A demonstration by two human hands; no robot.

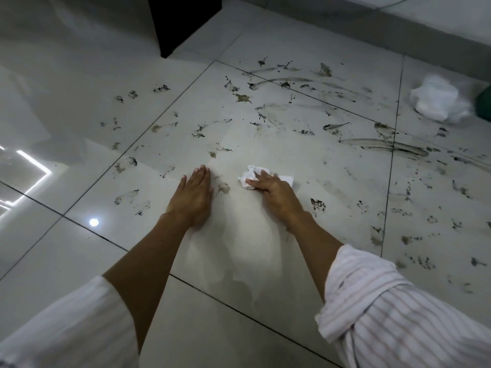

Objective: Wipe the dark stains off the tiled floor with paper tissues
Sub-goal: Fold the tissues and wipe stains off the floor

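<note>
We see the right hand [273,191] pressing a crumpled white paper tissue [251,176] down onto the tiled floor [79,261], its fingers bent over the wad and closed on it as a grip, with the tissue poking out past the fingertips and to the right of the knuckles. Just beside it, apart from the tissue, the left hand [192,195] lies flat on the floor, palm down, fingers straight and together, holding nothing. Both forearms are bare, and rolled-up sleeves of a white striped shirt [385,309] show at the bottom corners.

Between the two hands we find a faint brownish smudge [222,188] on the tile. The patch of floor under and ahead of the hands looks paler and hazier than the rest. Around it, dark stains [317,204] are scattered over the glossy light tiles: small splatters to the left, blotches near the right wrist, and many specks to the right. Farther off, long dark smears [385,146] streak across the tile toward the right edge, and more curve near the far grout line.

At the far right, well apart from the hands, we see a heap of white tissues [435,100] beside something green [485,102] cut off by the frame. A dark cabinet [183,22] stands at the top.
</note>
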